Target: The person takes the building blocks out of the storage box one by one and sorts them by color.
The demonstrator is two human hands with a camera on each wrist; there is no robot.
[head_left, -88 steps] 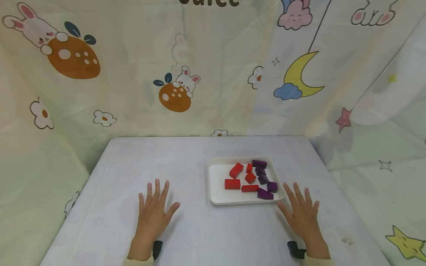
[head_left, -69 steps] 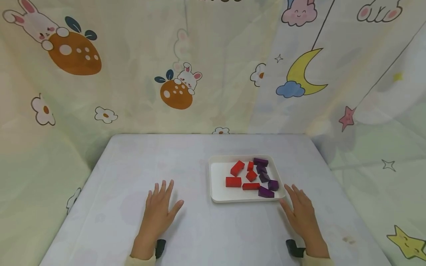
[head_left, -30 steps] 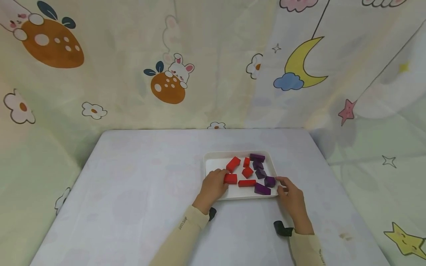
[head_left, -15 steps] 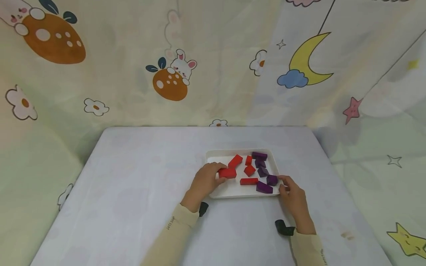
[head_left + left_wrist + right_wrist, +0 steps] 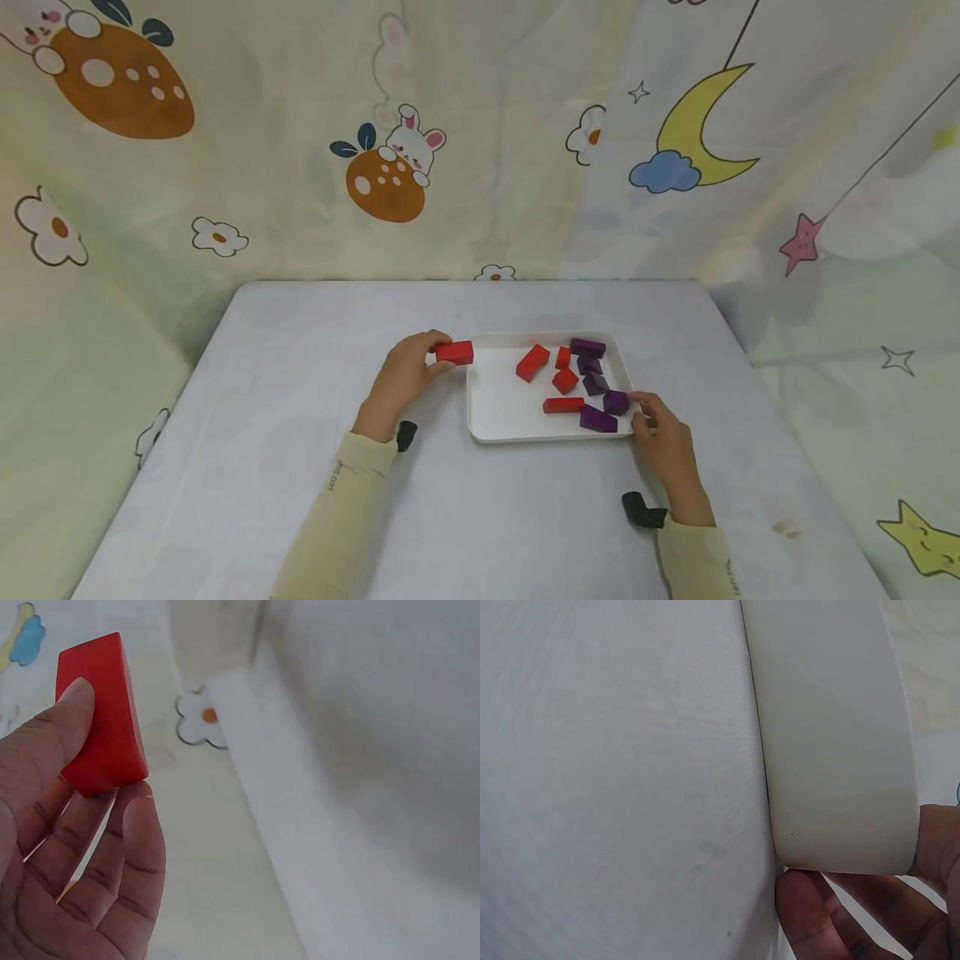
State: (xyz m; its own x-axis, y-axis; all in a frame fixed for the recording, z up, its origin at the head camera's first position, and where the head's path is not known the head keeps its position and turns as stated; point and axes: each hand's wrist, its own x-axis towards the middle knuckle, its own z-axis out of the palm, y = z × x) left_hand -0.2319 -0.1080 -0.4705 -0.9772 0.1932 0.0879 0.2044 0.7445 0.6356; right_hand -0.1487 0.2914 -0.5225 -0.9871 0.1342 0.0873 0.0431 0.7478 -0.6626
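My left hand [image 5: 401,373] pinches a red rectangular wooden block [image 5: 454,352] between thumb and fingertips, just off the left rim of the white tray [image 5: 502,417]. In the left wrist view the red block [image 5: 105,727] is raised, with the thumb on its broad face. At the tray's front right corner, my right hand [image 5: 666,442] grips the rim with curled fingers. The right wrist view has the tray's outer side wall [image 5: 840,750], with fingertips against its end. Inside the tray lie several red blocks [image 5: 532,363] and several purple blocks [image 5: 598,419], the purple ones along the right side.
A pale cloth covers the table [image 5: 337,317], and the tray stands right of its middle. Printed fabric [image 5: 495,167] hangs behind and along both sides. Each wrist wears a dark strap piece, such as the black mount [image 5: 642,510] on the right.
My left hand came from the table to the tray, took the red block from its left part and carried it up and left. My right hand moved from lying spread to gripping the tray's corner.
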